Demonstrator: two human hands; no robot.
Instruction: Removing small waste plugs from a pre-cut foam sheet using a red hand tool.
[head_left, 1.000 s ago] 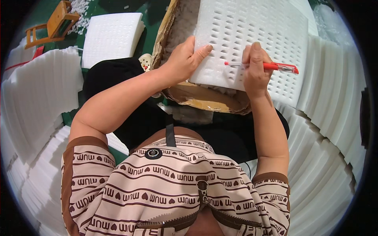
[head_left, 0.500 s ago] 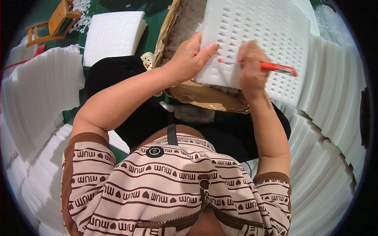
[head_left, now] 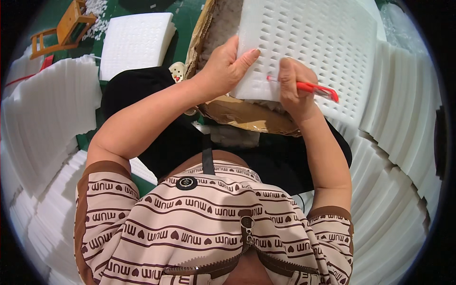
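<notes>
A white foam sheet (head_left: 304,42) with rows of small holes lies tilted over an open cardboard box (head_left: 251,116). My left hand (head_left: 227,66) grips its left edge, thumb on top and fingers out of sight behind it. Wrapped in my right hand (head_left: 298,88) is a red pen (head_left: 317,89), its tip pointing left over the near part of the sheet. Whether the tip touches the foam I cannot tell. White foam bits (head_left: 227,26) fill the box beside the sheet.
Stacks of white foam sheets stand on the left (head_left: 52,104) and the right (head_left: 403,99). Another perforated foam block (head_left: 135,45) lies on the green floor. Beyond it are a small wooden chair (head_left: 66,28) and scattered foam scraps (head_left: 97,21). Clear plastic wrap (head_left: 401,28) lies at far right.
My right hand has shifted slightly left with the pen, which has turned a little. The left hand and the foam sheet have moved slightly left.
</notes>
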